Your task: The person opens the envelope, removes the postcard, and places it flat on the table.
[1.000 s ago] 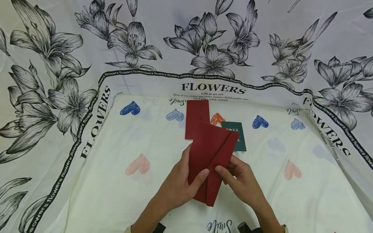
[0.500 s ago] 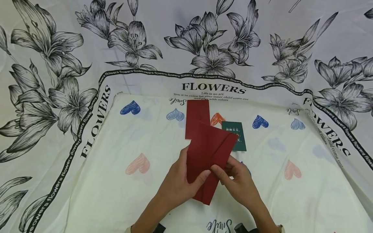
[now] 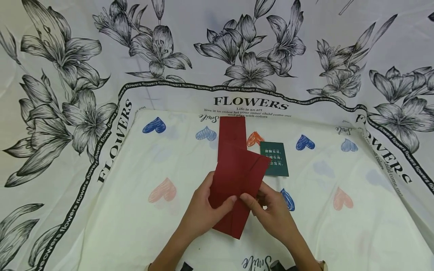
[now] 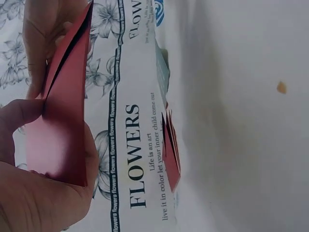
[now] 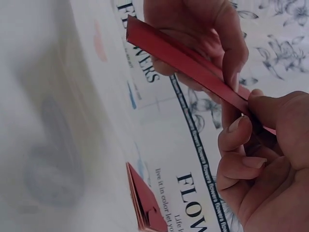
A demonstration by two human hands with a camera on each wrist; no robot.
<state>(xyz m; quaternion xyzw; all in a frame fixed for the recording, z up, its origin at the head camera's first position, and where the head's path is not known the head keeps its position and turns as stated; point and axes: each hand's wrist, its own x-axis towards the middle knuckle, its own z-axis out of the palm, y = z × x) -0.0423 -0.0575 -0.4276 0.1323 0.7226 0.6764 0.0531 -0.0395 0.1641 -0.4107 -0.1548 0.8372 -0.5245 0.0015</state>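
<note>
Both hands hold a red envelope (image 3: 234,173) tilted over the cloth. My left hand (image 3: 200,210) grips its left side, with the thumb lying on the front face. At the right edge, my right hand (image 3: 272,212) pinches the paper between thumb and fingers. A dark slit shows along the folded edge of the envelope (image 4: 67,121) in the left wrist view. Seen from the right wrist, the envelope (image 5: 183,63) is nearly edge-on, and the other fingers of the right hand (image 5: 270,159) curl beneath it.
Behind the held envelope lies a stack of red envelopes (image 3: 232,130), its layers visible in the left wrist view. To its right is a dark green card (image 3: 279,150) with white lettering. The tablecloth (image 3: 122,226) is pale, printed with hearts; a flower-patterned cloth (image 3: 190,71) lies beyond.
Both hands and the held envelope have shifted slightly left. More of the green card shows, and a blue printed heart has come into view beside the right hand.
</note>
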